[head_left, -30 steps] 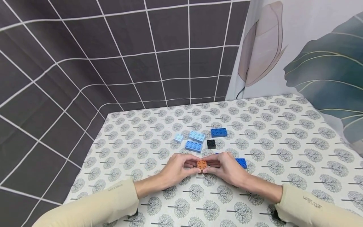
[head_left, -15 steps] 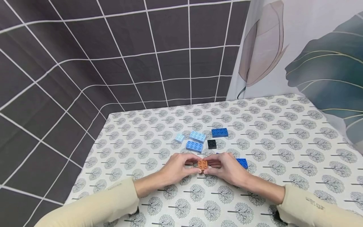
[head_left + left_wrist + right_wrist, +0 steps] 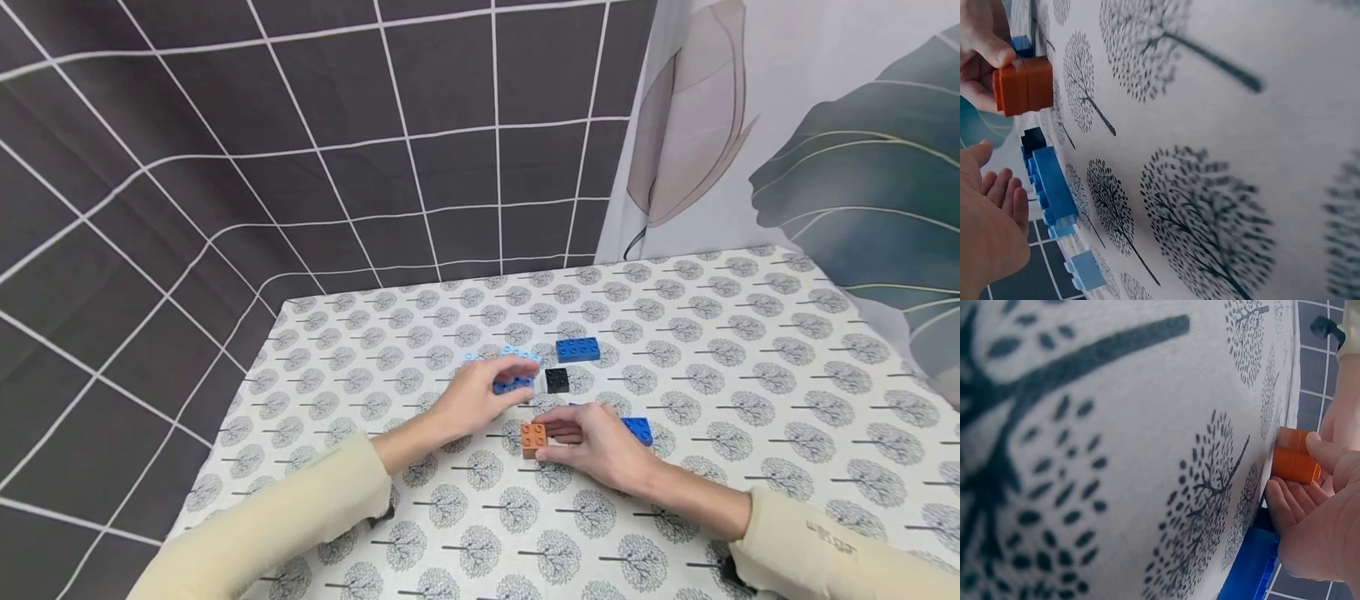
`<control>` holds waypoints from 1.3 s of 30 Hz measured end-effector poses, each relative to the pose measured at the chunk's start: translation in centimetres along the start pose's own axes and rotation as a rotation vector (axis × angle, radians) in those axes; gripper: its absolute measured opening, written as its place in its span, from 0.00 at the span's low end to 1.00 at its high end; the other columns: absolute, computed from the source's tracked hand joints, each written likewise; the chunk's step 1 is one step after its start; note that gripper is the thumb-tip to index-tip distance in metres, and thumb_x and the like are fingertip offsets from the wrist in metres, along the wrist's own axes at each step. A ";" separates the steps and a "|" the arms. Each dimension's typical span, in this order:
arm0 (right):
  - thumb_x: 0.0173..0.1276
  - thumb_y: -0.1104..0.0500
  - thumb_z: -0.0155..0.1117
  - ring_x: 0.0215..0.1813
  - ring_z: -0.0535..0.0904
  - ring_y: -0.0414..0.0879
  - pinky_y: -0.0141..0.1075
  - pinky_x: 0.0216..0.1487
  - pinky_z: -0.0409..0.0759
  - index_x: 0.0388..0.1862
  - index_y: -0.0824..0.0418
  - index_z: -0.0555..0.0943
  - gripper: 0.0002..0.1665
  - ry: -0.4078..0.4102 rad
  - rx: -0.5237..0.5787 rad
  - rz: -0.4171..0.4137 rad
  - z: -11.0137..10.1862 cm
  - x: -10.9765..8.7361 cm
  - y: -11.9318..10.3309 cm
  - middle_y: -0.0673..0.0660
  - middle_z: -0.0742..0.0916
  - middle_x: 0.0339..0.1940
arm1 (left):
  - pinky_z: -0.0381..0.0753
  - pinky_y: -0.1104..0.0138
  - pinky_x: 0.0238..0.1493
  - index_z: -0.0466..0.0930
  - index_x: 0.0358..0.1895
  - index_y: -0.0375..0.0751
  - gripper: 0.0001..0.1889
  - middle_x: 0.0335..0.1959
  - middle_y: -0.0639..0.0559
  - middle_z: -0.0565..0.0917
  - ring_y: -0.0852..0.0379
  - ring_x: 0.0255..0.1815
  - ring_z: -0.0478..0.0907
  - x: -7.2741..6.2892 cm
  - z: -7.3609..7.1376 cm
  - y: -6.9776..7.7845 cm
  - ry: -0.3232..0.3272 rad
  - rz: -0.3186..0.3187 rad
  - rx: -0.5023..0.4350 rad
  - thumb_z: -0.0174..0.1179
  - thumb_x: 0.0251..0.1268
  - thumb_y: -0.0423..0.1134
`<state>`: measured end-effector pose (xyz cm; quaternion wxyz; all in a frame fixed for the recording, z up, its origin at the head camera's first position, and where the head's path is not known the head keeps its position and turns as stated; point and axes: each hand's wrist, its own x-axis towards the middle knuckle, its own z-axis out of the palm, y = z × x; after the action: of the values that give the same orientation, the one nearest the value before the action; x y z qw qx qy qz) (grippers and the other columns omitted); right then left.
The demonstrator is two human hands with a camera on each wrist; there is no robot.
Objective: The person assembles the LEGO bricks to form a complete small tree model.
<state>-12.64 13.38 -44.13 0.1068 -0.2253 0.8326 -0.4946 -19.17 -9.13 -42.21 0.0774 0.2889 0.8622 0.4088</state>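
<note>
My right hand pinches a stack of two square orange toy bricks between thumb and fingers, close over the tablecloth. In the left wrist view a seam runs between the two orange bricks. My left hand reaches over a mid-blue eight-stud brick, its fingers relaxed and spread from the thumb, with nothing between them. That hand partly covers a light blue brick and a small pale blue brick behind it. In the left wrist view the mid-blue brick stands beyond the fingertips.
A small black brick sits right of the mid-blue one. Behind it lies a dark blue brick. Another blue brick is partly hidden behind my right hand. A tree-print cloth covers the table, with a dark grid curtain behind.
My left hand has let go of the orange stack and moved forward over the blue bricks, its fingers parting. My right hand keeps hold of the stack in about the same place.
</note>
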 end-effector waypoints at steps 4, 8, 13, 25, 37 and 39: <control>0.66 0.56 0.80 0.56 0.89 0.57 0.43 0.58 0.87 0.61 0.70 0.84 0.29 0.004 -0.015 -0.006 0.0 0.0 0.0 0.65 0.91 0.54 | 0.76 0.56 0.71 0.80 0.71 0.46 0.26 0.67 0.54 0.84 0.52 0.64 0.82 1.1 0.8 -0.2 0.014 0.000 0.081 0.70 0.73 0.45; 0.66 0.56 0.80 0.55 0.90 0.57 0.43 0.58 0.87 0.61 0.70 0.84 0.30 0.004 -0.028 -0.006 0.0 0.0 0.1 0.65 0.91 0.54 | 0.73 0.52 0.73 0.79 0.72 0.49 0.28 0.67 0.55 0.84 0.54 0.65 0.81 1.8 1.6 -0.3 0.029 0.003 0.164 0.71 0.72 0.47; 0.65 0.56 0.81 0.56 0.90 0.55 0.42 0.58 0.87 0.61 0.70 0.84 0.29 0.013 -0.056 0.004 0.0 0.0 0.1 0.64 0.91 0.54 | 0.80 0.58 0.62 0.80 0.71 0.50 0.27 0.60 0.55 0.87 0.56 0.57 0.82 2.5 2.2 -0.4 0.049 0.019 0.221 0.72 0.71 0.47; 0.66 0.54 0.80 0.55 0.90 0.56 0.45 0.58 0.87 0.60 0.69 0.85 0.29 0.011 -0.077 -0.023 -0.1 -0.1 0.1 0.63 0.91 0.54 | 0.76 0.70 0.47 0.82 0.69 0.56 0.26 0.59 0.58 0.86 0.61 0.53 0.76 3.2 3.1 -0.3 0.049 -0.017 0.384 0.73 0.69 0.51; 0.66 0.55 0.80 0.55 0.90 0.55 0.44 0.58 0.87 0.61 0.70 0.84 0.30 0.003 -0.051 -0.018 -0.1 0.0 0.1 0.63 0.91 0.54 | 0.79 0.61 0.64 0.83 0.66 0.54 0.23 0.60 0.60 0.87 0.60 0.58 0.80 3.3 2.3 -0.4 0.050 0.031 0.282 0.72 0.70 0.48; 0.66 0.54 0.80 0.55 0.90 0.56 0.45 0.58 0.87 0.62 0.71 0.84 0.31 -0.001 -0.045 -0.018 -0.1 0.0 0.0 0.64 0.91 0.54 | 0.79 0.61 0.66 0.83 0.66 0.51 0.23 0.62 0.57 0.87 0.59 0.58 0.82 3.2 2.0 -0.4 0.052 0.047 0.229 0.72 0.71 0.46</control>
<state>-12.65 13.50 -44.10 0.0977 -0.2354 0.8414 -0.4766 -21.26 -6.20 -43.50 0.0117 0.3050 0.8981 0.3166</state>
